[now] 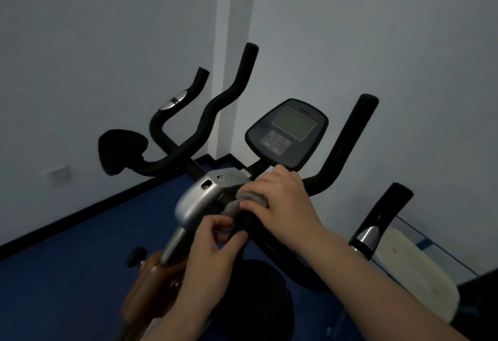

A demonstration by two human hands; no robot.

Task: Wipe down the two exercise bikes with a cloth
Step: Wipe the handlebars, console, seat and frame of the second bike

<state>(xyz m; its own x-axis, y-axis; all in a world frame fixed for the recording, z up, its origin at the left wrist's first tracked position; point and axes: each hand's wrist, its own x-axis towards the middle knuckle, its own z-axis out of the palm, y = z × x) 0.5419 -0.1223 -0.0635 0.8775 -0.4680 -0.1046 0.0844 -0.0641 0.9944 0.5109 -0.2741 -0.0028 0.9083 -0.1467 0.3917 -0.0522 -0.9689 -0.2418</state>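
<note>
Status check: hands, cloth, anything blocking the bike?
Right hand presses grey cloth onto handlebar stem. Left hand pinches cloth's lower end. Silver bracket beside it. Nothing in the way.

The handlebars (pixel 215 114) are black. The cloth (pixel 249 201) is grey. The cover (pixel 199 200) on the bike's post is shiny silver. The console (pixel 287 134) is dark with a grey-green screen (pixel 294 123). The bike frame (pixel 151 284) is brown. The floor (pixel 80 259) is deep blue. The walls (pixel 107 30) are plain pale grey.
</note>
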